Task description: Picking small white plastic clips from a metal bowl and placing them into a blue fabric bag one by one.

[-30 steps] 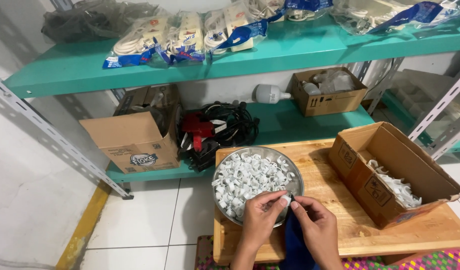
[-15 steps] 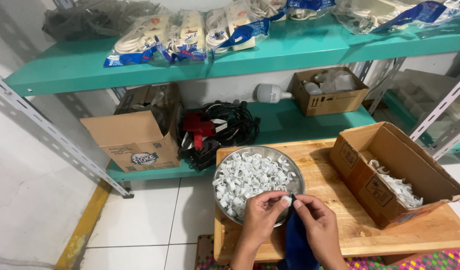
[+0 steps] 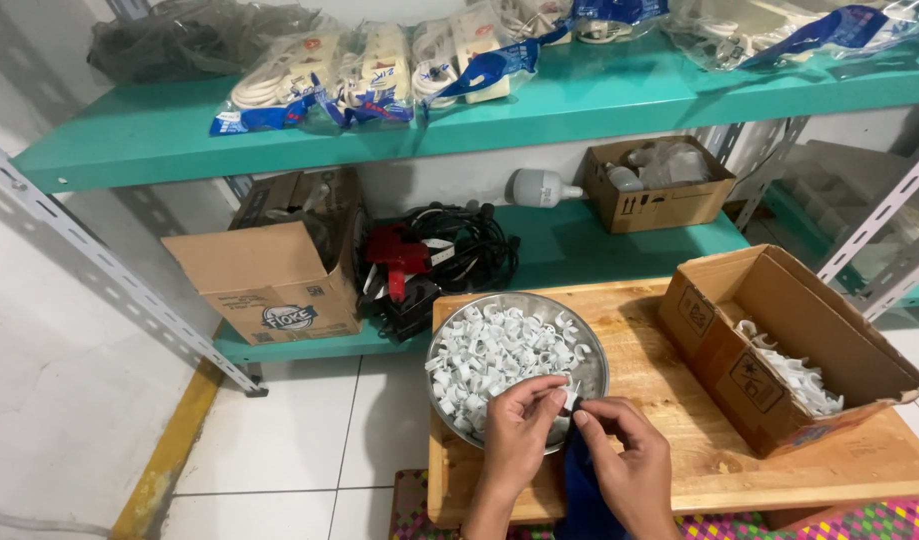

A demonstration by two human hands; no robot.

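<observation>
My left hand [image 3: 516, 425] and my right hand [image 3: 627, 462] meet over the near rim of a round metal bowl [image 3: 591, 350]. Together their fingertips pinch one small white plastic clip [image 3: 570, 399]. The bowl is heaped with several more white clips [image 3: 499, 358] and stands on a low wooden table [image 3: 669, 385]. An open cardboard box [image 3: 779, 345] sits on the table to the right, with a few white clips [image 3: 794, 375] lying inside it. A dark blue cloth [image 3: 579, 495] shows between my wrists.
A teal shelf [image 3: 579, 100] above carries bagged white power strips [image 3: 319, 80]. The lower shelf holds a cardboard box [image 3: 269, 265], a tangle of black cables with a red part [image 3: 429, 255], a white bulb [image 3: 539, 187] and a small box [image 3: 659, 190]. White tiled floor lies left.
My hands have stayed together at the bowl's near edge, with the fingers shifting slightly on the clip. Nothing else has moved.
</observation>
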